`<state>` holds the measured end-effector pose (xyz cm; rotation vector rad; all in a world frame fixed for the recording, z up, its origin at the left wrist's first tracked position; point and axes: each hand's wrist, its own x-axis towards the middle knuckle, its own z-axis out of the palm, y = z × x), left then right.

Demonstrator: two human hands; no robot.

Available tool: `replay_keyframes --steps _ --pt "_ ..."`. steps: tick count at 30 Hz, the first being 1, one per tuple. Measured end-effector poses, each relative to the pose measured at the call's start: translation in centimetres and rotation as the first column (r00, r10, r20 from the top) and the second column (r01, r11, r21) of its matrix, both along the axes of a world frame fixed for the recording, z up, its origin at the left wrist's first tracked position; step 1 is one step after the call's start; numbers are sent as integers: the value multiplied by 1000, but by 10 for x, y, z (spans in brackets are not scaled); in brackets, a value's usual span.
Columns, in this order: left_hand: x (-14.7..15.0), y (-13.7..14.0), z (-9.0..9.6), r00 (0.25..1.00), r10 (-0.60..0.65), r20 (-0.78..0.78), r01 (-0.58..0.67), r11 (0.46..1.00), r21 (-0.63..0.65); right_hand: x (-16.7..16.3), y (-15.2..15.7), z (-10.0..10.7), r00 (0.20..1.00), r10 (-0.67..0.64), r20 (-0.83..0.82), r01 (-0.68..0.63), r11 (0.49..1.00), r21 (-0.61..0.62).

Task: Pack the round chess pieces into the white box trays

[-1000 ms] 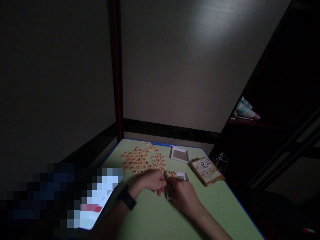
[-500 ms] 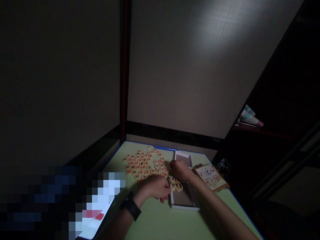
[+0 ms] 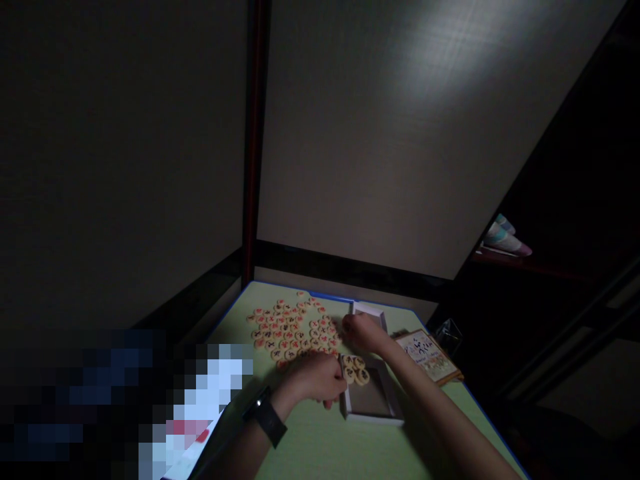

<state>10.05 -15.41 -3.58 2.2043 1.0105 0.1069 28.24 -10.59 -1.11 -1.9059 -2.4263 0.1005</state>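
Observation:
Round xiangqi pieces (image 3: 280, 327) with red and dark characters lie spread over the left of the green table (image 3: 310, 440). Several more pieces (image 3: 355, 370) sit in the upper left corner of a shallow white box (image 3: 373, 419). Against that box's left wall, my left hand (image 3: 320, 379) has its fingers curled; whether they grip the wall is hidden. My right hand (image 3: 364, 332) is closed above the box's far end, beside the right edge of the spread pieces. What it holds, if anything, cannot be made out.
Behind my right hand lies a second shallow white box part (image 3: 370, 312). A picture-covered flat case (image 3: 427, 357) rests at the table's right edge, with a dark wire-like holder (image 3: 449, 333) beyond it. Panel walls (image 3: 355, 167) stand behind. A bright, blurred screen (image 3: 200, 407) is at lower left.
The view has shifted slightly, so the table appears a little further right. My right hand has drawn slightly up off the box pieces, which show more fully. My left hand stays beside the box.

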Motion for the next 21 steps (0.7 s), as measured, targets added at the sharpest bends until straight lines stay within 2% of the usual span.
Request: replay_keyframes --steps 6,10,13,16,19,21 --pt "0 -1 1 1000 4 -10 -4 1000 -9 -7 11 2 998 47 45 -45 998 -45" --pt "0 -2 3 1000 8 -12 -8 1000 -5 -8 17 2 997 71 5 -70 995 -75" --pt "0 -2 2 1000 14 -5 -14 1000 -13 -4 14 4 996 72 -50 -74 996 -53" --pt "0 -2 0 1000 20 3 -20 1000 -4 5 -2 11 995 49 -92 -48 999 12" --pt "1 -4 0 1000 22 -16 -22 1000 23 19 -30 12 987 44 -156 -32 996 79" --pt "2 -5 2 999 25 -46 -22 998 50 28 -52 8 924 30 -382 6 996 94"
